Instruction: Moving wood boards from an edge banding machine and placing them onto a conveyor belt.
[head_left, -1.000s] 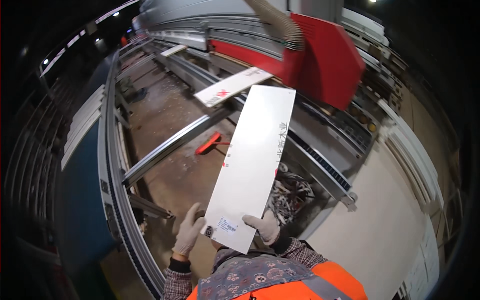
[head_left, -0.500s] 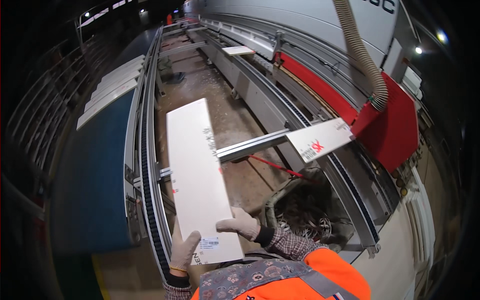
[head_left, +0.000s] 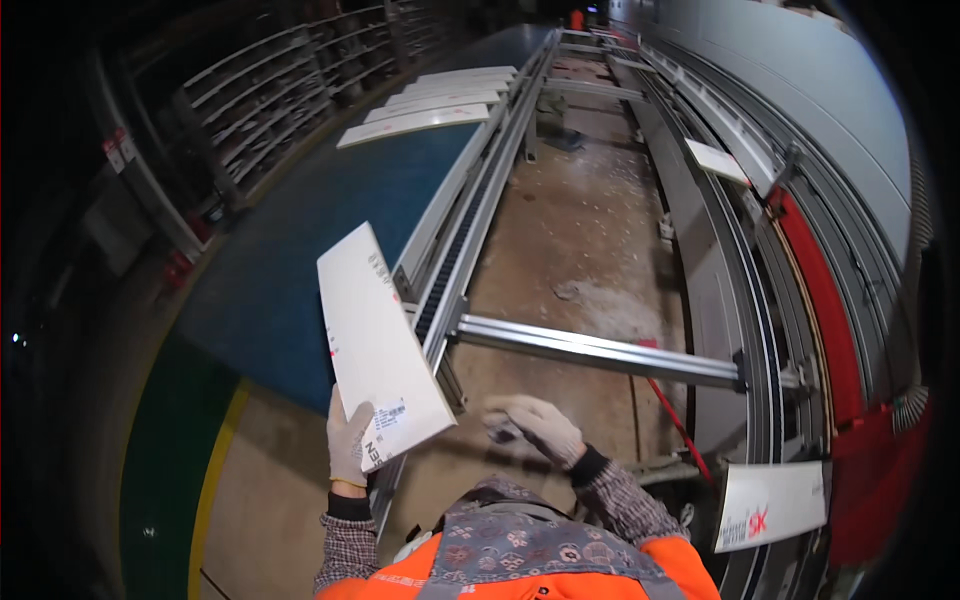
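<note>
A long white board [head_left: 380,340] with a printed label near its close end is gripped at the lower left edge by my left hand [head_left: 350,435], in a pale glove. The board slants over the near part of the blue conveyor belt [head_left: 270,290] and the metal rail beside it. My right hand [head_left: 535,425], also gloved, is off the board, to its right. Its fingers are loosely bent and partly blurred, with nothing seen in them.
Several white boards [head_left: 415,125] lie across the belt farther off. A metal crossbar [head_left: 600,350] spans the gap between the rails. At the right, another printed white board [head_left: 770,508] rests on the machine's rail, near a red guard [head_left: 870,460]. Shelving [head_left: 290,90] stands far left.
The view has turned left. My left hand has carried the board leftward toward the blue belt. My right hand has let go of the board.
</note>
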